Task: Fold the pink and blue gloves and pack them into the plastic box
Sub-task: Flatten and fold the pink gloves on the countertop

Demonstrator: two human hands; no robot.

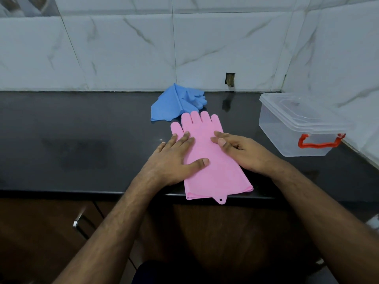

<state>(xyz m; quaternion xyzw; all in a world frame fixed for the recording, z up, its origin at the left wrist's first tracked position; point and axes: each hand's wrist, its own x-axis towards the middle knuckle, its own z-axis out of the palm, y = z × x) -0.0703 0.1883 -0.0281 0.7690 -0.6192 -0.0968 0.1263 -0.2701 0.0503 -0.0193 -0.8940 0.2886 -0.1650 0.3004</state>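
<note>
My left hand (174,158) and right hand (242,150) lie flat, fingers spread, gripping nothing, on the pink glove (207,152) at the black counter's (82,130) front edge. The blue glove (176,103) lies crumpled behind; the lidded plastic box (297,128) stands right.

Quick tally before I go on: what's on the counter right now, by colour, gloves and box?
Pink gloves: 1 showing, flat under both hands, maybe two stacked
Blue gloves: 1 bunched heap, count inside unclear
Clear plastic box, lid on, red handle: 1
Total: 3 items
</note>
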